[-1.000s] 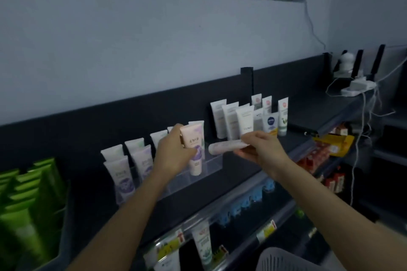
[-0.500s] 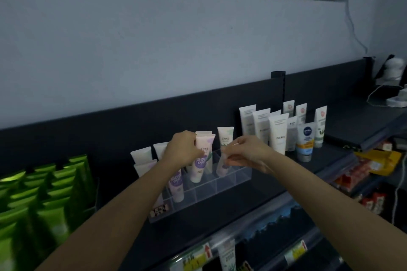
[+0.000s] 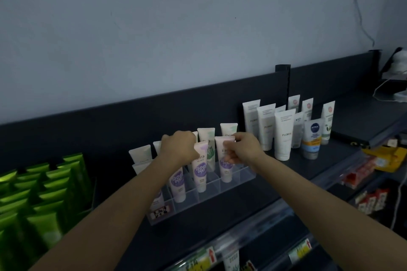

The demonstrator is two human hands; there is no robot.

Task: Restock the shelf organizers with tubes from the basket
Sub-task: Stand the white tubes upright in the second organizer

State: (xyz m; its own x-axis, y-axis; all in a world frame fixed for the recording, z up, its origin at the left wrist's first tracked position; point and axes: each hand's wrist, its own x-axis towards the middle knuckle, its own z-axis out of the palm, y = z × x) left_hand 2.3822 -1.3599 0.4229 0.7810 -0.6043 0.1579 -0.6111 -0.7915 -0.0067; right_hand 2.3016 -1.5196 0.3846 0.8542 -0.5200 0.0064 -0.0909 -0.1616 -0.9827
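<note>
Dark shelf (image 3: 330, 160) below a grey wall (image 3: 154, 50) holds it all. Green tubes (image 3: 44, 193) stand left of the organizer (image 3: 239, 179), white tubes (image 3: 284, 134) right of it. Above the organizer my left hand (image 3: 179, 146) curls by a middle tube (image 3: 200, 171); whether it grips, I cannot tell. My right hand (image 3: 244, 148) pinches a pink tube (image 3: 226, 167) standing in the organizer's front row.

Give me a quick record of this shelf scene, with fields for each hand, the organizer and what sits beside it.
left hand: curled against the tubes in the middle of the organizer; grip hidden
right hand: pinches the top of a pink and purple tube
tube position: upright in a front compartment, near the right end
organizer: clear, compartmented, partly filled
neighbours: green tubes to the left, white tubes to the right
</note>
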